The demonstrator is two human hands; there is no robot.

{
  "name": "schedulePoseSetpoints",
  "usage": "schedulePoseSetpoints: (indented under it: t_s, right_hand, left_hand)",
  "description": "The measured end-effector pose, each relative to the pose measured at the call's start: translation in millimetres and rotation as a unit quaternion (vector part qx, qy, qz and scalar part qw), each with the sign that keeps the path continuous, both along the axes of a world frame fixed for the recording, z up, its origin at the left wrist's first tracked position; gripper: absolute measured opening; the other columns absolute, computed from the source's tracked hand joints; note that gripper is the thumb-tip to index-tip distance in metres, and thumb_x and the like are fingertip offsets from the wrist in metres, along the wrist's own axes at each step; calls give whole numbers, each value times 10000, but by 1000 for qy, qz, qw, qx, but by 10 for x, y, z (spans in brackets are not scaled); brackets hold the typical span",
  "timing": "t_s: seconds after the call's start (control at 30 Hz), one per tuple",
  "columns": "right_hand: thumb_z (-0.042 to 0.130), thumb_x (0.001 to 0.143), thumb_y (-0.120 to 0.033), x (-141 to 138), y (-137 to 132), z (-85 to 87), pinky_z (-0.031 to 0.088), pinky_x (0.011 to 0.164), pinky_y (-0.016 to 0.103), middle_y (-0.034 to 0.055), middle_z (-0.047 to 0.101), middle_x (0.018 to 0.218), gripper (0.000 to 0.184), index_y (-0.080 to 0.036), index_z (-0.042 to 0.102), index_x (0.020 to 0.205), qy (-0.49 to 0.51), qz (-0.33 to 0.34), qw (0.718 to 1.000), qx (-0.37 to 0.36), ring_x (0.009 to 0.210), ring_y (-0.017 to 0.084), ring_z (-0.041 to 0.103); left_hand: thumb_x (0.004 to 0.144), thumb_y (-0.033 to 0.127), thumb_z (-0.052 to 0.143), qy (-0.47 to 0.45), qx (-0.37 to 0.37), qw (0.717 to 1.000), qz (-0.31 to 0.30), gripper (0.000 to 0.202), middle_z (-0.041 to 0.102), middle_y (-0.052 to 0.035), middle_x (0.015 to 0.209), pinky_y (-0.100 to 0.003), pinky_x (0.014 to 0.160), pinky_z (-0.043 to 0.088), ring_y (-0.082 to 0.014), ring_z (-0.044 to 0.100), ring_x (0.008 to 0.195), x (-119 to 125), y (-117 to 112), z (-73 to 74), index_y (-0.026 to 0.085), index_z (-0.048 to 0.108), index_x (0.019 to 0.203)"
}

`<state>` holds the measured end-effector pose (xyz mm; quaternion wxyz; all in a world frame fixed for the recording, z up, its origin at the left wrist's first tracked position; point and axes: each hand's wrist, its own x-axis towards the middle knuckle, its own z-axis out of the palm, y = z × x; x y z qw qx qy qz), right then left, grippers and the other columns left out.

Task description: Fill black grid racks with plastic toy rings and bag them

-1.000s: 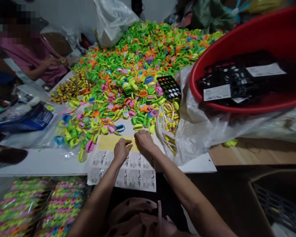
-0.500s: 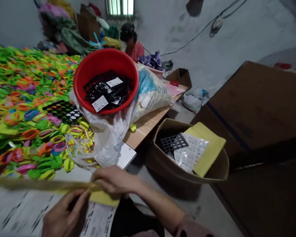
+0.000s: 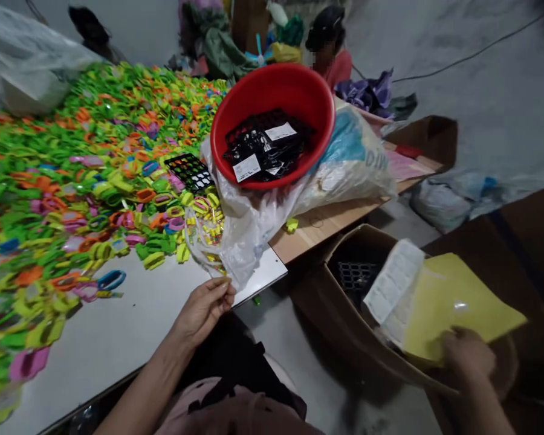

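Note:
My right hand [image 3: 471,356] is over the cardboard box [image 3: 340,338] at the right, its blurred fingers closed on the near edge of a yellow sheet [image 3: 462,308]. Beside that sheet a white label sheet [image 3: 396,284] tilts inside the box, next to a black plastic grid [image 3: 356,275]. At the front edge of the white table [image 3: 131,326], my left hand [image 3: 211,305] has its thumb and fingers pinched together, close to a clear plastic bag [image 3: 249,248]. Whether anything is between those fingertips cannot be made out.
Bright plastic pieces [image 3: 118,175] cover much of the table. A red basin [image 3: 229,115] of black grids and white cards stands beside a stuffed white sack [image 3: 358,160]. A person [image 3: 333,60] sits behind it. Large brown cartons [image 3: 517,248] stand at right.
Both hands were on a yellow-backed label sheet at lower left. Now my right hand is at the box with a yellow sheet, and my left is apart from it. The view has swung left and down.

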<state>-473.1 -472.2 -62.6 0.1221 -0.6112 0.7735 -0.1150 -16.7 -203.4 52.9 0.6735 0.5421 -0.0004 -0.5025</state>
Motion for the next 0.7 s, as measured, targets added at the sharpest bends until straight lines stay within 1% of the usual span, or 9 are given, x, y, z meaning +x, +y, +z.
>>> schedulePoseSetpoints:
  t_s: [0.07, 0.13, 0.17, 0.23, 0.3, 0.4, 0.53, 0.6, 0.7]
  right_hand:
    - [432, 817, -303, 270, -31, -25, 466, 783, 530, 397, 581, 1105, 577, 40, 575, 1259, 57, 36, 998, 4, 1104, 443, 586]
    - [437, 868, -339, 597, -9, -37, 454, 904, 467, 306, 570, 1241, 556, -38, 533, 1325, 73, 117, 990, 6, 1192, 385, 546]
    - [449, 885, -356, 749, 23, -59, 451, 925, 427, 250, 604, 1229, 520, -85, 547, 1317, 72, 172, 982, 36, 1179, 350, 565]
    - [477, 903, -407, 988, 139, -138, 464, 892, 371, 179, 683, 1107, 463, -129, 599, 1253, 74, 258, 954, 137, 1084, 306, 628]
    - [465, 923, -456, 1123, 301, -239, 471, 835, 347, 163, 715, 993, 447, -128, 646, 1166, 89, 289, 928, 219, 1003, 295, 662]
    - [423, 948, -471, 1214, 523, -347, 462, 823, 355, 196, 712, 977, 463, -108, 674, 1086, 115, 274, 924, 240, 1017, 314, 656]
    - [375, 964, -460, 1460, 666, -429, 466, 826, 394, 264, 687, 1005, 515, -49, 671, 1058, 129, 231, 938, 224, 1024, 347, 650]
    - [360, 964, -470, 1690, 659, -486, 477, 821, 388, 264, 684, 1016, 531, -52, 679, 1046, 117, 206, 949, 209, 1016, 335, 656]
    - [349, 961, -454, 2074, 487, -566, 489, 820, 384, 266, 679, 1040, 535, -49, 687, 1047, 79, 168, 967, 176, 1026, 331, 653]
  left_hand:
    - [391, 280, 925, -21, 24, 999, 24, 465, 634, -9, 586, -146, 432, 407, -71, 532, 482, 35, 81, -12, 116, 648, 727]
    - [392, 321, 929, -38, 34, 998, 34, 468, 588, 21, 520, -135, 382, 351, -57, 477, 423, 86, 184, -21, 129, 600, 663]
    - [406, 343, 926, -43, 31, 998, 34, 469, 555, 36, 489, -133, 370, 333, -49, 446, 402, 119, 246, -30, 136, 566, 623]
    - [453, 391, 910, -50, 19, 998, 35, 490, 493, 56, 448, -133, 365, 326, -39, 398, 384, 194, 385, -70, 144, 501, 559]
    - [496, 419, 891, -51, 14, 997, 48, 498, 470, 58, 441, -137, 376, 347, -42, 393, 392, 271, 534, -147, 146, 477, 539]
    - [576, 368, 853, -12, 35, 995, 90, 406, 504, 41, 477, -149, 399, 392, -58, 431, 416, 368, 729, -324, 147, 513, 586]
    - [746, 218, 696, 82, 54, 983, 158, 219, 508, 28, 505, -157, 424, 430, -71, 464, 440, 423, 854, -518, 149, 518, 638]
    - [786, 178, 638, 100, 48, 979, 173, 189, 501, 29, 516, -153, 428, 439, -68, 467, 445, 426, 863, -528, 146, 515, 645]
    - [769, 147, 652, 84, 44, 979, 180, 126, 544, 18, 563, -148, 462, 476, -67, 510, 480, 440, 871, -434, 134, 559, 684]
